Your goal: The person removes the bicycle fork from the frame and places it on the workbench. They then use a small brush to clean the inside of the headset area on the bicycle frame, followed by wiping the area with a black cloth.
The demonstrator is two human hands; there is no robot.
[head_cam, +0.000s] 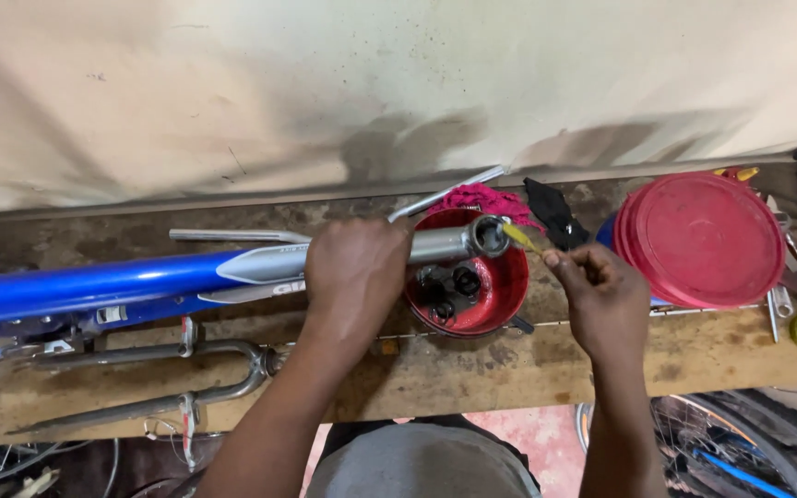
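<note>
Head view looks down on a glossy blue and silver bicycle frame [140,281] lying across a rough wooden workbench [472,369], its round metal tube end [488,235] sticking out over a red plastic bowl [507,293] that holds dark metal parts [449,286]. Left hand [354,272] wraps its fingers around the silver tube, while right hand [601,295] pinches a thin yellow-tipped brush [521,238] whose tip touches the tube's open end. Beyond lie a crumpled pink rag [486,198], a black cloth [553,210], stacked red round lids [703,238] and wrenches [786,277].
</note>
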